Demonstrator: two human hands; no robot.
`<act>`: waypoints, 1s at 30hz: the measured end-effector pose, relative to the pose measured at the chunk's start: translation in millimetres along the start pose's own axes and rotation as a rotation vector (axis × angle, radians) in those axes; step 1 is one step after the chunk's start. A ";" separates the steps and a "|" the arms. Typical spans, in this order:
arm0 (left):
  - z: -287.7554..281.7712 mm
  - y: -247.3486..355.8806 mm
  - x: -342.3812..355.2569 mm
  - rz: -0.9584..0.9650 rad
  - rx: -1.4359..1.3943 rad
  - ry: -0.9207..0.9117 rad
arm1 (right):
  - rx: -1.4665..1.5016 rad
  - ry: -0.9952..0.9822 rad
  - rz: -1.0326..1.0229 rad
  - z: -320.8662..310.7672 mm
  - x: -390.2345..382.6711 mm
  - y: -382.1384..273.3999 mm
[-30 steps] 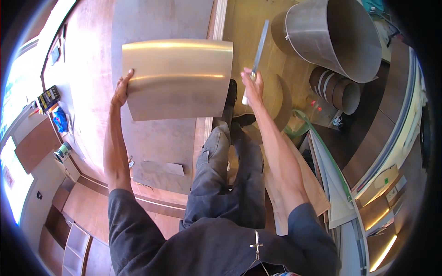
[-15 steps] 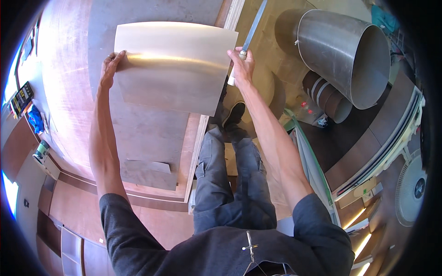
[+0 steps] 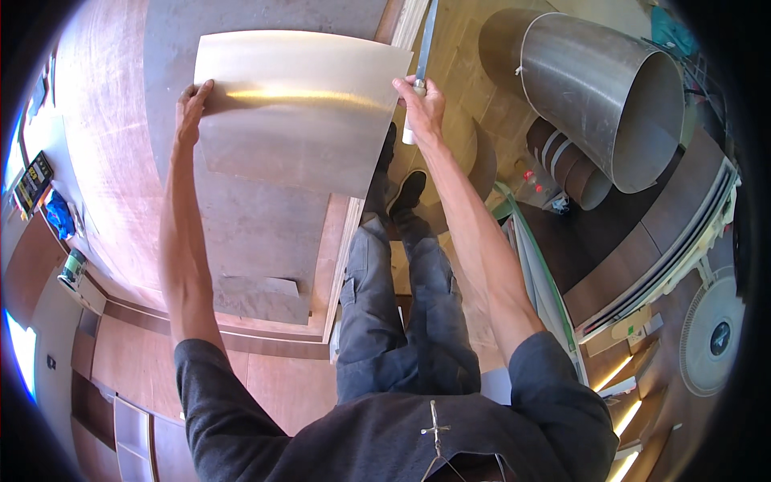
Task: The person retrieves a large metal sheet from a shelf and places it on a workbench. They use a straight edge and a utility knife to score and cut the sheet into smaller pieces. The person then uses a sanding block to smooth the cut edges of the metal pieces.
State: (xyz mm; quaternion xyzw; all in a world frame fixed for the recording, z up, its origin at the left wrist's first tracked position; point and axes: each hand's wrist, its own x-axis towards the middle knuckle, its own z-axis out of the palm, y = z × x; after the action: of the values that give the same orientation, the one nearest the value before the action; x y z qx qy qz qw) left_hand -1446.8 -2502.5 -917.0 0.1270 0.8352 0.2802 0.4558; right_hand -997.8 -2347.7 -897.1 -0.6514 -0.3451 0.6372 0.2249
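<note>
Wooden boards of a broad workbench (image 3: 104, 145) run beneath and to the left of the left hand (image 3: 191, 112), and a flat dark grey sheet (image 3: 249, 209) covers the part nearer the legs. Between the two hands is a curved metal sheet (image 3: 301, 112), its surface bowed and carrying a bright yellowish streak of light just to the right of the left thumb. That left hand is clamped on the sheet's left edge, thumb over the face. Whether the sheet's underside touches the bench below the hands, I cannot tell.

At the opposite edge, the right hand (image 3: 426, 108) is closed around a white-handled tool (image 3: 410, 128), its long narrow blade pointing away from the body (the blade's far end runs out of view). The right thumb lies at the sheet's right edge; whether it presses there is unclear.

Well to the right of the right hand lies a large grey metal cylinder (image 3: 574, 88), and just on the near side of it is a smaller brown cylinder (image 3: 562, 161) with pale bands. Much nearer the body than the left hand, a small dark offcut (image 3: 261, 287) rests on the grey sheet.
</note>
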 end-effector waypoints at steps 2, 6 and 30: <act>9.0 0.6 -1.0 0.130 0.363 0.320 | -0.002 0.026 -0.020 2.2 -1.6 -0.8; 92.4 63.6 -36.6 0.547 0.647 0.438 | -0.036 0.101 -0.063 4.2 1.8 -0.1; 271.1 186.1 -65.4 0.524 0.843 -0.440 | -0.143 0.109 -0.045 -1.4 1.5 -21.2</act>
State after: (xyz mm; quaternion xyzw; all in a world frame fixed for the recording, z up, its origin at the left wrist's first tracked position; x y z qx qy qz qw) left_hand -1193.1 -2286.7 -879.2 0.5583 0.7006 -0.0083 0.4443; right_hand -999.9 -2332.3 -882.4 -0.6916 -0.3917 0.5691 0.2106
